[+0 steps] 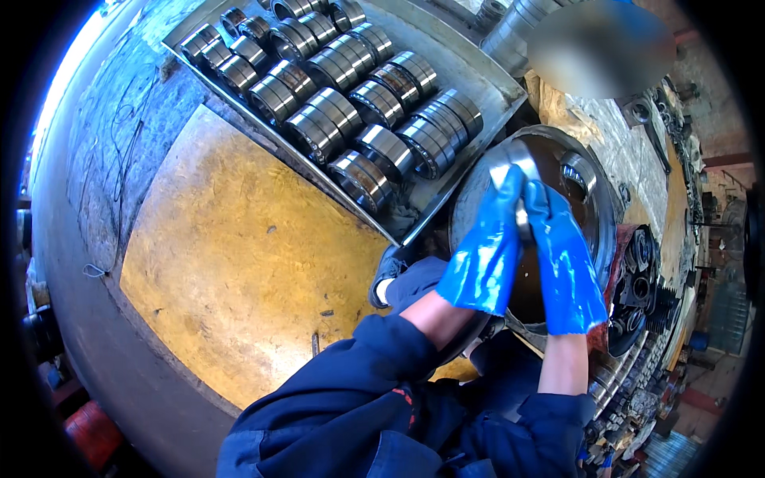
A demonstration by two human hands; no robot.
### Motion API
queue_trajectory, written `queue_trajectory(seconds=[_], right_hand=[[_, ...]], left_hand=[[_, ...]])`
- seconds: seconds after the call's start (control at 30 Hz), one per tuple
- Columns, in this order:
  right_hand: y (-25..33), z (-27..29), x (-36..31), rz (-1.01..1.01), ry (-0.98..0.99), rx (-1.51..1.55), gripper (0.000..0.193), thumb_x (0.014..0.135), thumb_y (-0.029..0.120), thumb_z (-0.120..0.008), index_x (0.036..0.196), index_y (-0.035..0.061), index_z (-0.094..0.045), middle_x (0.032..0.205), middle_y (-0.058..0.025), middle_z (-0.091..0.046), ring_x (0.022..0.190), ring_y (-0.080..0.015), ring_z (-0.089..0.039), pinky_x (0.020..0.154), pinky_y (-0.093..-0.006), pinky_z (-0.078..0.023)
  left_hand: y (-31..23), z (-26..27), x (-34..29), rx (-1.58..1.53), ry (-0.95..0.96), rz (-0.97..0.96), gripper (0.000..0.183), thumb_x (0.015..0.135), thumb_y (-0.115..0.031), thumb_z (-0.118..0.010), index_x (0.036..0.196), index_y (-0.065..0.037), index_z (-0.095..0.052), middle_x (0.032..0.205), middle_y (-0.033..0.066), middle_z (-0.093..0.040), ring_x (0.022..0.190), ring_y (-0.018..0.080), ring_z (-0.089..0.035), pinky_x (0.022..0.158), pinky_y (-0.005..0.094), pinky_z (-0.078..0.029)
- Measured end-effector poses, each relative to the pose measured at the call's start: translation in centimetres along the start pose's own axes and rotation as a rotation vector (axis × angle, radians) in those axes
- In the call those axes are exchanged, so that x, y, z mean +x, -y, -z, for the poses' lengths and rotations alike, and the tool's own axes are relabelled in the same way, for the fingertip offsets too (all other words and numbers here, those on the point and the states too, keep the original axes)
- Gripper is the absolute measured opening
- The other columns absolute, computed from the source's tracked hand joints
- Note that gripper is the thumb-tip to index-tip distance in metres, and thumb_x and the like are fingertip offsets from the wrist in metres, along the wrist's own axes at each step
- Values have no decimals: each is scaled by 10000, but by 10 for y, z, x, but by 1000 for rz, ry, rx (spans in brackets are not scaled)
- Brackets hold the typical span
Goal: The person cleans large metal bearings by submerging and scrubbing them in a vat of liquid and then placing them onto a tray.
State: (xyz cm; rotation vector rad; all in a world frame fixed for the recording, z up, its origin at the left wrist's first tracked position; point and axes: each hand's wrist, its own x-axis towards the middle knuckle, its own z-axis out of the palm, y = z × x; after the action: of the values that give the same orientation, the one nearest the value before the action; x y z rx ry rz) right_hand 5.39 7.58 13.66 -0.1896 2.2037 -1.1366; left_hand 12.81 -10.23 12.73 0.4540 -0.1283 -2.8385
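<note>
Both of my hands wear glossy blue rubber gloves and are held over a round metal basin (pixel 468 199). Between them is a shiny steel ring (pixel 519 155), perhaps a bearing ring, its upper part rising above my fingers. My left hand (pixel 490 239) grips its left side, and my right hand (pixel 560 247) closes on it from the right. The gloves cover much of the ring's lower part. Brown liquid or residue appears inside the basin. Another bearing ring (pixel 578 171) lies in there, by the right wall.
Ahead to the left, a metal tray (pixel 416 223) holds rows of steel bearings (pixel 327 123). A worn yellow sheet (pixel 247 255) covers the floor at left. Dark machine parts (pixel 637 279) stand right of the basin. A blurred patch (pixel 602 48) hides something beyond it.
</note>
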Motion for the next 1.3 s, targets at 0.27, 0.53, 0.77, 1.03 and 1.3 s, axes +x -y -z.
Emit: queue_trajectory(seconds=[0.27, 0.53, 0.77, 1.03, 1.3], right_hand=[[22, -95, 73, 145, 290, -111, 632, 1023, 563, -517, 1319, 18, -637, 1157, -120, -710, 1081, -242, -660, 952, -380, -516], [21, -173, 131, 160, 496, -241, 657, 1016, 587, -511, 1308, 13, -644, 1156, -127, -715, 1079, -251, -665, 941, -389, -521], [16, -191, 169, 138, 558, -312, 680, 1010, 608, -506, 1298, 9, -649, 1155, -134, -719, 1077, -259, -669, 932, -396, -525], [12, -212, 189, 131, 630, -334, 706, 1003, 632, -499, 1287, 5, -656, 1155, -141, -724, 1076, -268, -674, 921, -404, -529], [-12, -227, 202, 211, 543, -299, 787, 991, 707, -426, 1282, 13, -659, 1190, -166, -719, 1089, -305, -677, 928, -424, -530]], left_hand=[[-60, 54, 4, 105, -96, -390, 544, 1059, -548, -401, 893, -84, -630, 820, 109, -656, 703, 219, -632, 637, 379, -527], [-71, 74, -9, 186, -325, -331, 576, 1068, -550, -399, 1046, -40, -667, 981, 122, -720, 877, 259, -695, 827, 380, -557], [-76, 61, -5, 298, -456, -378, 505, 1067, -504, -438, 1057, -60, -678, 1000, 104, -717, 890, 236, -683, 844, 367, -554], [-63, 154, 43, 21, -439, -312, 470, 1045, -474, -528, 1189, -46, -658, 1057, 86, -699, 946, 208, -670, 872, 342, -539], [-85, 105, -14, 1521, -528, -438, 532, 1029, -86, -380, 1560, -91, -354, 1515, 259, -444, 1397, 396, -469, 1158, 438, -398]])
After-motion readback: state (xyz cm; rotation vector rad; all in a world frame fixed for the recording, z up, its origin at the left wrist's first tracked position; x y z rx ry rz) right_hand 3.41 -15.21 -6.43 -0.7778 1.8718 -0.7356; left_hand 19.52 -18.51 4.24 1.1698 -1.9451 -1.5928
